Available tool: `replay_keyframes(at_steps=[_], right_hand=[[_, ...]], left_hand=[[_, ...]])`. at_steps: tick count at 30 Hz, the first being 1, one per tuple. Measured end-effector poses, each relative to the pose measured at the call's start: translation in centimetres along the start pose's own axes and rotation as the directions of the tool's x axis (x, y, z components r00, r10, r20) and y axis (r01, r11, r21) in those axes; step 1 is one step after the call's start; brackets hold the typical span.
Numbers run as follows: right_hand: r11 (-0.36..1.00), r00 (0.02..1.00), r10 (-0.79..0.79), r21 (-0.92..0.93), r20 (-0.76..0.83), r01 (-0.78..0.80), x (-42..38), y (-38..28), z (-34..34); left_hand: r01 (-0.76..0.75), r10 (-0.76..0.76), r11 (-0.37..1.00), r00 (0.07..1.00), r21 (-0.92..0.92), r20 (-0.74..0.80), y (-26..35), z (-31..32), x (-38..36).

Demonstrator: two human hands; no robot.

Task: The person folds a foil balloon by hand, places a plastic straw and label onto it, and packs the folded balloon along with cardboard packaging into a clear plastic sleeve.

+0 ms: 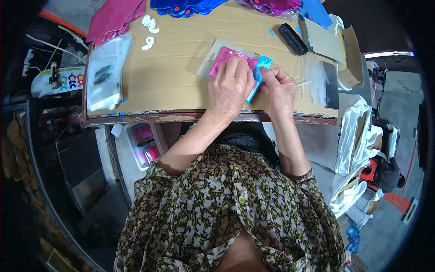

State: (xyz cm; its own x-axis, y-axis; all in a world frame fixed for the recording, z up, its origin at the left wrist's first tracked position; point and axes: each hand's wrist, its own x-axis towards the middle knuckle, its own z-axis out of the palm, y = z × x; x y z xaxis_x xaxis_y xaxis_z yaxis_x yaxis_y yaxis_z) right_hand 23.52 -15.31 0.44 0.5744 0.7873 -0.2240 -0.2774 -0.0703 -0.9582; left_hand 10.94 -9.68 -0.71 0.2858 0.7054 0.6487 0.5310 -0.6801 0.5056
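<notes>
A pink packet [220, 60] lies on a grey-beige card [205, 66] with a hanging hole, on the cardboard-covered table [167, 77]. My left hand [231, 86] rests on the packet with curled fingers, hiding part of it. At the packet's right edge is a narrow blue strip with print [263, 62], standing at a slant. My right hand [280, 88] pinches this blue strip between thumb and forefinger, its other fingers folded. Whether the left fingers also hold the strip's edge is hidden.
Clear plastic bags [106, 75] lie at the left, white curled scraps [148, 43] beyond them. Pink and blue fabric pieces [183, 7] line the far edge. A black case [292, 39], clear sleeves [313, 81] and an open cardboard box [352, 56] are at the right.
</notes>
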Motion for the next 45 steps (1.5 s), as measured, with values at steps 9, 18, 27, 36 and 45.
replay_keyframes(at_steps=[9,18,27,36,45], right_hand=[[0.975,0.969,-0.216,-0.084,-0.115,0.208,-0.2,-0.3,1.0],[0.996,0.992,-0.084,-0.013,-0.091,0.084,-0.2,-1.8,1.8],[0.999,1.0,-0.02,0.042,0.009,0.02,0.6,-1.9,0.4],[0.996,0.998,-0.066,0.065,0.012,0.065,0.4,-2.4,0.8],[0.995,0.994,-0.097,0.029,0.043,0.095,0.5,-2.2,0.6]], left_hand=[[0.114,-0.094,0.985,0.983,-0.128,0.157,1.4,-1.2,1.8],[0.09,-0.09,0.996,0.955,0.013,0.281,1.0,-1.4,3.2],[0.025,-0.021,0.999,0.981,-0.021,0.191,1.6,-1.5,3.1],[-0.011,0.015,0.999,0.99,-0.031,0.137,1.6,-1.5,2.8],[0.034,-0.02,0.994,0.991,-0.107,0.13,1.7,-1.3,2.3]])
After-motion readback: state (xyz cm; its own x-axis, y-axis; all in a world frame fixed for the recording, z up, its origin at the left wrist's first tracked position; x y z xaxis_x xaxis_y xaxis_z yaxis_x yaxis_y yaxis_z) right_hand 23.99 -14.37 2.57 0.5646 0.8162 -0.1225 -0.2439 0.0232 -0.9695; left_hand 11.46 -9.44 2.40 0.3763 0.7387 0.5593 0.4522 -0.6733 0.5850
